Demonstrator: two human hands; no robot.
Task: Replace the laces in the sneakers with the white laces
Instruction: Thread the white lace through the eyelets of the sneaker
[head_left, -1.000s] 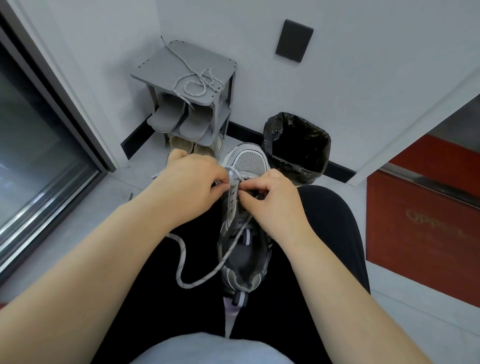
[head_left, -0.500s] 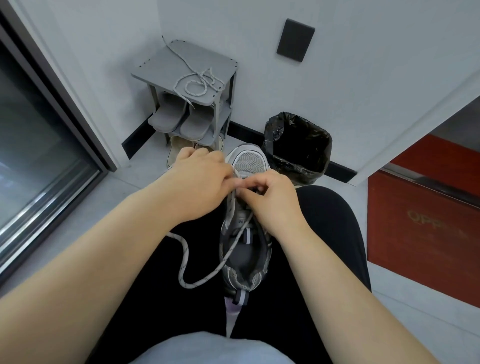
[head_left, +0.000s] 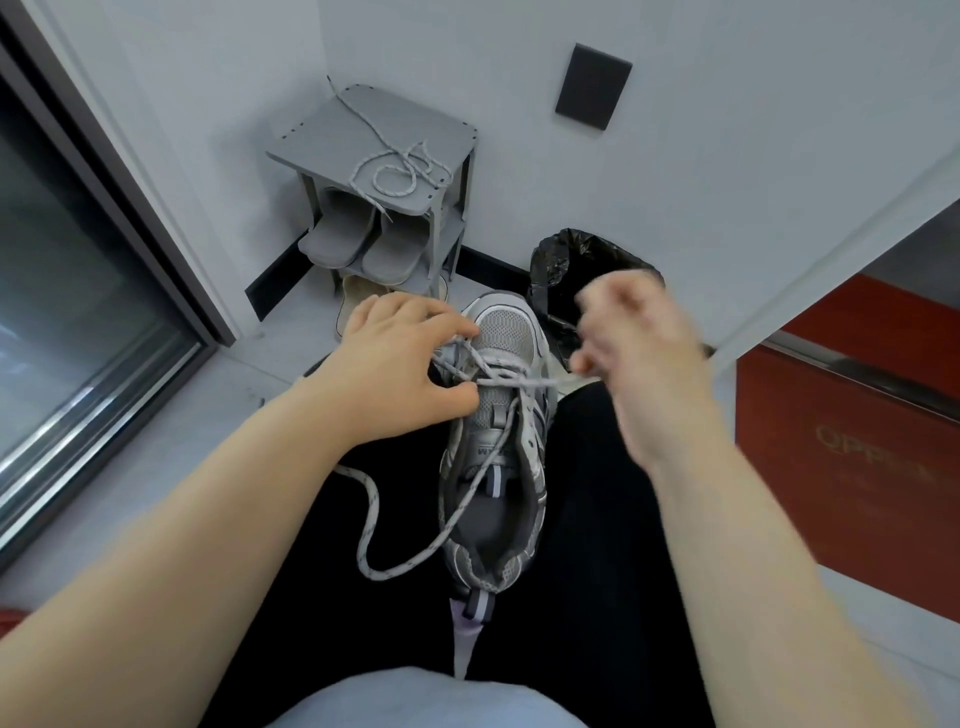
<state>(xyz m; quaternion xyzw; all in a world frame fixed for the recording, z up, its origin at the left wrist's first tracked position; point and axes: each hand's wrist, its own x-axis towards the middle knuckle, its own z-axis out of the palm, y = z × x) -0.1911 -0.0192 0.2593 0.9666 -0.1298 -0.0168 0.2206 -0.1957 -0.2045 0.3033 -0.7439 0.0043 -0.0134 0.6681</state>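
Resting on the person's lap, between the thighs, the grey sneaker (head_left: 493, 467) lies sole down with its toe pointing away. A speckled pale lace (head_left: 519, 383) crosses the lowest eyelets near the toe. One end runs taut to the right, into the right hand (head_left: 639, 353), which is raised just beside the toe; the hand is blurred, but its fingers (head_left: 589, 364) are clenched, pinching that end. The other end trails back over the tongue and loops loosely across the left thigh. The left hand (head_left: 400, 364) sits against the sneaker's left forefoot, fingers bent over the crossed strands, thumb on the side wall; whether they pinch the lace cannot be told. A second lace (head_left: 395, 166) lies coiled on top of the shoe rack (head_left: 311, 140) against the wall, with slippers (head_left: 358, 244) below. A black-lined bin (head_left: 561, 270) stands behind the toe.
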